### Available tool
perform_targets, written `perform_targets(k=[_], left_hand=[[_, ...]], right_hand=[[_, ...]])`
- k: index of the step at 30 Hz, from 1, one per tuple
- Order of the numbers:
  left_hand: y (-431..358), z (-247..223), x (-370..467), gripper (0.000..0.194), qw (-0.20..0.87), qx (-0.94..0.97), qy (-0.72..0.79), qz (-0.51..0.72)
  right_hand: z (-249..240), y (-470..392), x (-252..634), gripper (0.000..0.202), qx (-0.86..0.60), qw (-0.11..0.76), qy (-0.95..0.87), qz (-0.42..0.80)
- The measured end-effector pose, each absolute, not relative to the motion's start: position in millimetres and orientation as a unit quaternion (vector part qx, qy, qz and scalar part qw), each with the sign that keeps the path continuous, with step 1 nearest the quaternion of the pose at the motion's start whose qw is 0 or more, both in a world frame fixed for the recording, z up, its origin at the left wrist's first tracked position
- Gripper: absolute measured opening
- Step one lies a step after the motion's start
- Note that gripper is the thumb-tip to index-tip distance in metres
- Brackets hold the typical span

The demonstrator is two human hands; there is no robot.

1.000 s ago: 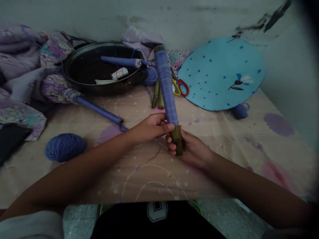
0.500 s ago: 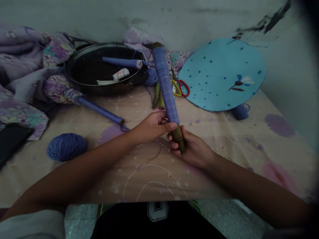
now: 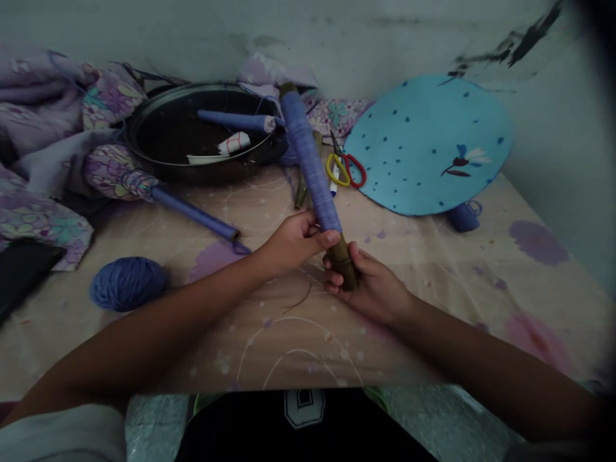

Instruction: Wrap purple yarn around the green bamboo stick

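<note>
Both hands hold a bamboo stick [image 3: 310, 163] wrapped in blue-purple yarn for most of its length, with bare bamboo at each end. It is held up at a tilt, its far end leaning left. My left hand [image 3: 301, 240] pinches it at the lower edge of the yarn, thumb on top. Around the bare near end, my right hand [image 3: 373, 282] has its fingers wrapped. Behind the stick lie scissors [image 3: 345, 168] with one yellow and one red handle, partly over a white marker [image 3: 333, 186]. Short green-brown stalks [image 3: 301, 192] are partly hidden by the stick.
A ball of blue yarn [image 3: 129, 283] sits at the left. Farther back stands a black pan [image 3: 158, 163] holding a yarn-wrapped stick [image 3: 233, 120]. A cloth-headed, yarn-wrapped stick [image 3: 192, 213] lies before it. A round blue board [image 3: 409, 147] leans at the right. A dark phone [image 3: 29, 273] lies far left.
The stick's far end has swung slightly left, showing more of the scissors and the marker. Both hands keep their hold, nearly in place.
</note>
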State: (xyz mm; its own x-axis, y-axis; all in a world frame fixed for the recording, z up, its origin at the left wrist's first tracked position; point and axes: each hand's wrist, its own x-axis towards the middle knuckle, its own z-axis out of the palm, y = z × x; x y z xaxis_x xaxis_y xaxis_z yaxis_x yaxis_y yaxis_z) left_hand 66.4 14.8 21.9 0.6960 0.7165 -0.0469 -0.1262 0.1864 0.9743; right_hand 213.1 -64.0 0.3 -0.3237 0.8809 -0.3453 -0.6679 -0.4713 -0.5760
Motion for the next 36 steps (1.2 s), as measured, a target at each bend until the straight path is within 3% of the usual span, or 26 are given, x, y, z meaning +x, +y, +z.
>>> perform_targets(k=[7, 14, 19, 28, 36], left_hand=[[14.8, 16.5, 64.2, 0.042, 0.712, 0.582, 0.256, 0.298], [15.0, 13.2, 63.3, 0.038, 0.694, 0.584, 0.281, 0.313], [14.6, 17.6, 64.6, 0.031, 0.720, 0.580, 0.254, 0.283], [16.5, 16.3, 64.9, 0.032, 0.718, 0.569, 0.256, 0.308], [17.7, 16.5, 63.0, 0.035, 0.714, 0.576, 0.259, 0.303]], right_hand=[[2.2, -61.2, 212.8, 0.032, -0.333, 0.453, -0.159, 0.812], [1.8, -61.3, 212.9, 0.029, -0.325, 0.503, -0.150, 0.787], [-0.7, -62.9, 212.8, 0.022, -0.323, 0.484, -0.175, 0.794], [4.5, -58.8, 213.8, 0.042, -0.324, 0.434, -0.148, 0.828], [-1.1, -61.7, 214.1, 0.029, -0.321, 0.486, -0.162, 0.797]])
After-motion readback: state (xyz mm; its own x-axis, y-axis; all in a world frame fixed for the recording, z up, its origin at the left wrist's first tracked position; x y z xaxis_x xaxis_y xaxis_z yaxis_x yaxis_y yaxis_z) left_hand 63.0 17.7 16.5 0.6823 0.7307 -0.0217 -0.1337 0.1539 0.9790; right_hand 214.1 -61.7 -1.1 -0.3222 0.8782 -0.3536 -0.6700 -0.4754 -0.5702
